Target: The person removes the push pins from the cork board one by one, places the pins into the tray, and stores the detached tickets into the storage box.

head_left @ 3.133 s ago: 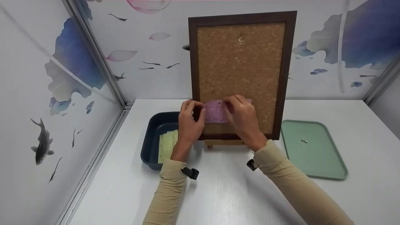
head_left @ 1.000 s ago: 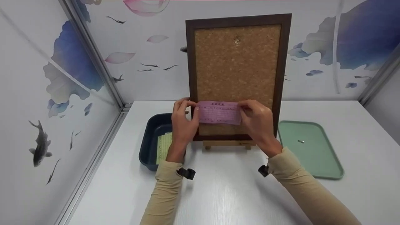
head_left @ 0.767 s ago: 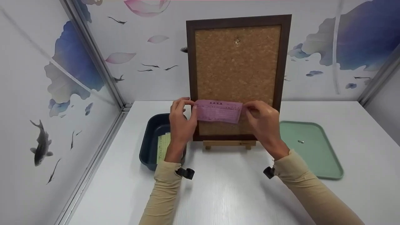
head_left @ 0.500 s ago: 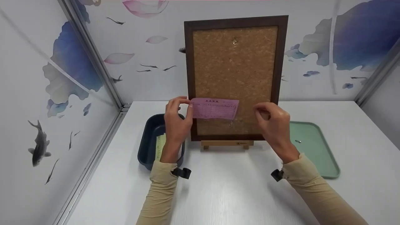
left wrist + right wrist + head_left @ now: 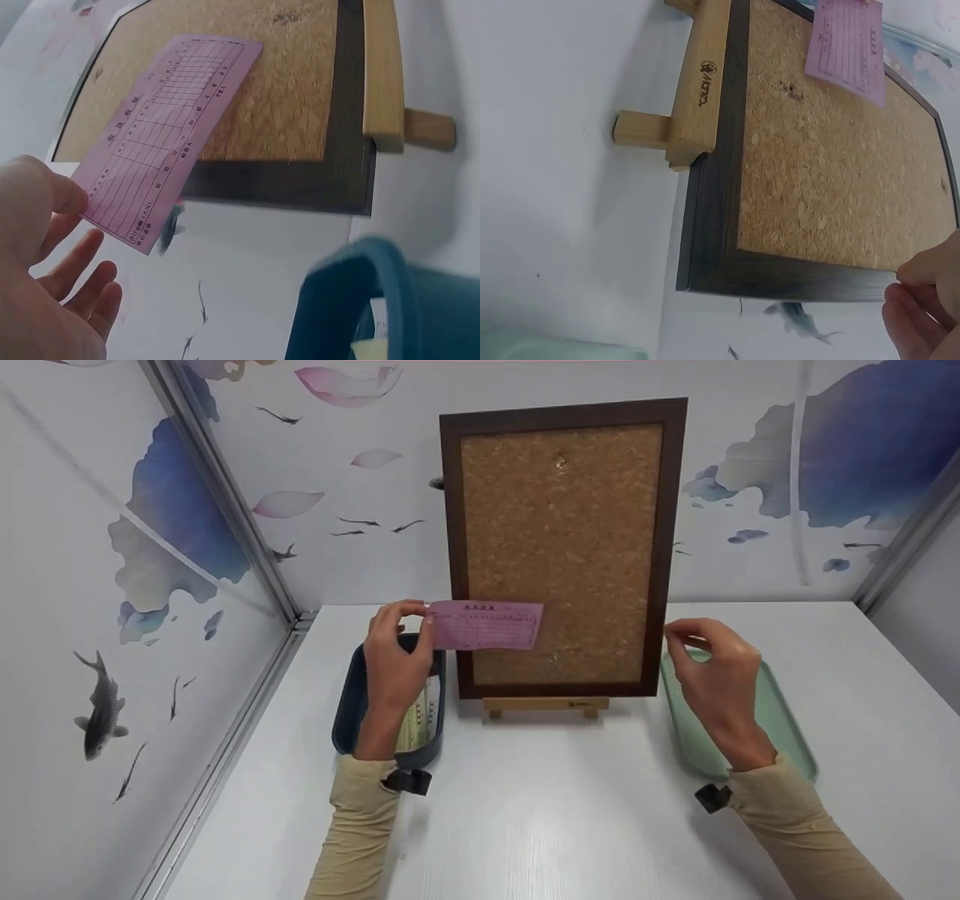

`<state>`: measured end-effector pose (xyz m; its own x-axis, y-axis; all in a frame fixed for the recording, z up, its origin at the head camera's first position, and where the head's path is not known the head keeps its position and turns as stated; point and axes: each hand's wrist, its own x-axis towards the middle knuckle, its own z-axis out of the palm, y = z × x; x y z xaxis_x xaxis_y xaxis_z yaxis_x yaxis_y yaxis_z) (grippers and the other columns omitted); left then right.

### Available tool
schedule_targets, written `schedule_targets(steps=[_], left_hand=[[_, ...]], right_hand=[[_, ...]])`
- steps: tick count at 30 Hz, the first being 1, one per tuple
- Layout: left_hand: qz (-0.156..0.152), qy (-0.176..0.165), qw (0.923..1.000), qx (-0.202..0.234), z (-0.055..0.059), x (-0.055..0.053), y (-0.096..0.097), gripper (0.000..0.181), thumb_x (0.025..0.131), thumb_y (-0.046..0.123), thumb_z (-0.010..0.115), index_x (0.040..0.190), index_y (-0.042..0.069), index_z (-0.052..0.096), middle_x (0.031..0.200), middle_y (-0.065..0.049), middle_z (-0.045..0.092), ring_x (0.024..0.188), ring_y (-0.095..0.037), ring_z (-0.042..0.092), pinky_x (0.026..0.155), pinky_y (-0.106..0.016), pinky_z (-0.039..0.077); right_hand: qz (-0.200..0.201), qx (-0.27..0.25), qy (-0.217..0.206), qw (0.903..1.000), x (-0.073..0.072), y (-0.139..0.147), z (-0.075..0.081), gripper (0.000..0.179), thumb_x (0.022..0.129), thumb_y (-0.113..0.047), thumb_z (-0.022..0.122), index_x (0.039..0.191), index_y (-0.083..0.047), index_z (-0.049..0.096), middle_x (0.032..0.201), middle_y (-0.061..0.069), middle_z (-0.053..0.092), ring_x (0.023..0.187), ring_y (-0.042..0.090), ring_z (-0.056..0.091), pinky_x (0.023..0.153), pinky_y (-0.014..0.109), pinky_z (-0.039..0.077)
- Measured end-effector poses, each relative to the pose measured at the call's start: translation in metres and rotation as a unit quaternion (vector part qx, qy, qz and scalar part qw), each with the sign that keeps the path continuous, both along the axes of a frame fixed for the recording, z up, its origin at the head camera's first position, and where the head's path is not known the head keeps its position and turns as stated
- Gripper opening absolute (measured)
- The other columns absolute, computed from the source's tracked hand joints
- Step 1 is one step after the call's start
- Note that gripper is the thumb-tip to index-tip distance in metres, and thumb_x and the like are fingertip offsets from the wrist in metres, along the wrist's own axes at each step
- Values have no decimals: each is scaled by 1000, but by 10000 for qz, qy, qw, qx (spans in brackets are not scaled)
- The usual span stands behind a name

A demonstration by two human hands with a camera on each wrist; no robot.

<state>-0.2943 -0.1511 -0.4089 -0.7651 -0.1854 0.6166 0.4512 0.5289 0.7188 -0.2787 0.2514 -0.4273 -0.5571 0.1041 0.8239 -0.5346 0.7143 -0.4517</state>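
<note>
My left hand (image 5: 396,664) pinches a pink receipt slip (image 5: 487,626) by its left end, thumb against fingers. Its right part overlaps the lower left of the framed cork board (image 5: 559,540) in the head view. In the left wrist view the receipt slip (image 5: 169,135) shows a printed grid, with the other fingers spread below it. My right hand (image 5: 712,675) is beyond the board's right edge, above the green tray (image 5: 784,727). Its thumb and forefinger (image 5: 922,270) meet at the tips; whether something tiny is between them I cannot tell.
A dark blue bin (image 5: 346,712) under my left hand holds yellow and white slips (image 5: 416,724). The board stands on a small wooden easel (image 5: 546,704) on the white table (image 5: 525,810). Two small rough spots mark the cork. Patterned panels close the back and left.
Before, both hands held the pink receipt slip against the board's lower part. The right hand has let go and moved right over the tray; the left has carried the slip leftward.
</note>
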Motion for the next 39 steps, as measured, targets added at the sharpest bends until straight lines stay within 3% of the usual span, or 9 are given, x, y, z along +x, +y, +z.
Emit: schedule_targets(steps=[5, 11, 19, 24, 28, 34, 39], left_hand=[[73, 98, 9999, -62, -3, 4, -17, 17, 105, 15, 71, 120, 8, 74, 130, -9, 71, 129, -23, 61, 109, -49, 51], [94, 30, 9998, -177, -9, 5, -33, 17, 105, 16, 70, 121, 9, 74, 124, -10, 72, 125, -25, 63, 107, -49, 52], [210, -214, 9995, -109, -12, 8, -48, 18, 108, 19, 67, 122, 9, 72, 119, -10, 75, 113, -24, 71, 102, -46, 59], [119, -216, 9997, -94, -14, 9, -52, 16, 109, 13, 64, 122, 8, 72, 112, -9, 77, 103, -20, 71, 95, -39, 57], [216, -304, 9992, -148, -15, 7, -54, 15, 109, 10, 63, 121, 8, 72, 112, -9, 76, 101, -21, 69, 93, -37, 55], [405, -141, 9986, -310, -6, 7, -60, 16, 109, 9, 62, 120, 6, 74, 115, -11, 76, 110, -23, 70, 102, -42, 56], [434, 79, 9987, -238, 5, 8, -69, 17, 108, 7, 62, 118, 6, 75, 116, -13, 76, 113, -26, 71, 102, -45, 57]], right_hand=[[-163, -112, -10, 9998, 4, 20, -7, 12, 94, 3, 77, 102, -4, 83, 97, 12, 82, 94, -12, 67, 90, 3, 49], [-264, -260, -149, 9992, 10, 40, -18, 15, 93, 7, 75, 102, -3, 82, 96, 13, 82, 94, -23, 61, 90, 0, 47], [-557, -198, -525, 9969, 10, 58, -36, 12, 96, 4, 74, 104, -2, 80, 97, 14, 81, 93, -26, 56, 88, -2, 43], [-658, -241, -841, 9940, 9, 67, -42, 10, 97, 3, 72, 103, 0, 79, 97, 16, 81, 91, -25, 55, 87, -3, 42], [-613, -241, -1175, 9909, 8, 74, -48, 8, 97, 2, 72, 102, 1, 78, 96, 17, 80, 88, -28, 55, 81, -4, 43], [-654, -11, -1984, 9779, 7, 83, -59, 6, 97, -4, 75, 100, -4, 79, 97, 16, 81, 83, -20, 56, 75, 0, 40], [-632, 176, -2489, 9663, 9, 87, -64, 6, 97, -9, 76, 101, -7, 80, 97, 15, 81, 86, 7, 67, 78, 12, 41]])
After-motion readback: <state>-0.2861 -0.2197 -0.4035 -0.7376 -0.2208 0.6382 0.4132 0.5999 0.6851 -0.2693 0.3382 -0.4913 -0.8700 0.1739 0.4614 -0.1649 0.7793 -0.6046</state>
